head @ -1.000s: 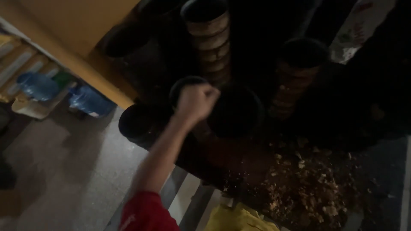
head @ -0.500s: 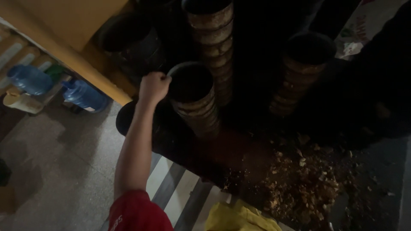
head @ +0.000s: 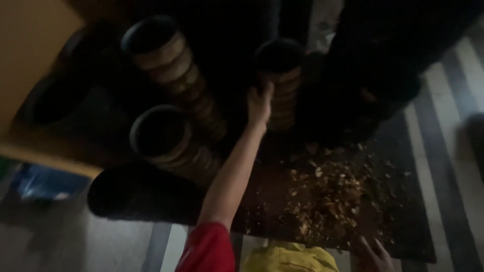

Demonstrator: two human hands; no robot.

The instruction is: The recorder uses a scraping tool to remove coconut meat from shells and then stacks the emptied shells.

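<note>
Stacked bowls (head: 281,83) (the right-hand dark column of three) stand at the far side of the dark mat (head: 403,221); the left hand (head: 259,103) grips the stack's near side, fingers wrapped. Right hand (head: 374,254) rests spread at the mat's near edge beside scattered scraps (head: 327,196).

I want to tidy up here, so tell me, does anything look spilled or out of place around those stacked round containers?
Yes. A heap of pale crumbly bits lies scattered loose over the dark mat, right of the stacks, like a spill. The left hand touches the right-hand stack; the stacks seem to lean, though that may be the camera angle.
</note>
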